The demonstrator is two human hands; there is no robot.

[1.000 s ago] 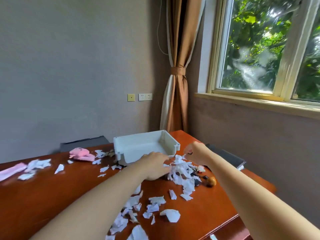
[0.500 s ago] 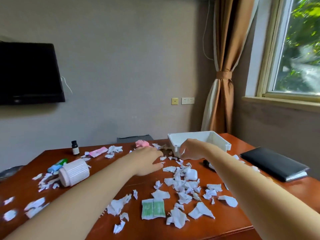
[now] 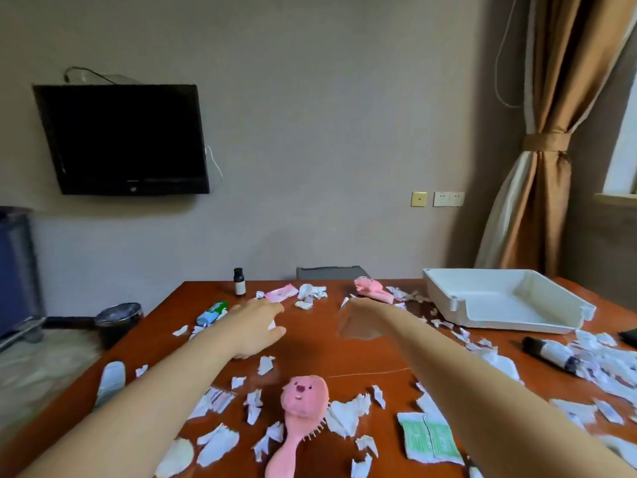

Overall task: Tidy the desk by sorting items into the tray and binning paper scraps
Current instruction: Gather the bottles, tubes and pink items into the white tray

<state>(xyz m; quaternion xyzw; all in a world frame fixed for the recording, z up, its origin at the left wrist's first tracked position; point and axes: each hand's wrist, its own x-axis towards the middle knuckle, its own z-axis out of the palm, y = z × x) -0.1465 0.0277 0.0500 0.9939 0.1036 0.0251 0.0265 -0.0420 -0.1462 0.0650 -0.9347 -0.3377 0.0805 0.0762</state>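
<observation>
paper scraps (image 3: 217,443) lie all over the desk (image 3: 310,353), and none look gathered yet. from the left: a tube (image 3: 212,312), a small bottle (image 3: 239,281), then the left hand (image 3: 258,326) low over the wood, fingers loose and spread, holding nothing. the pink hairbrush (image 3: 300,419) lies near the front edge. the right hand (image 3: 362,305) reaches beside a pink toy (image 3: 372,288), its fingers too blurred to tell. the white tray (image 3: 517,326), far right, looks empty, so i'd say almost everything is left.
</observation>
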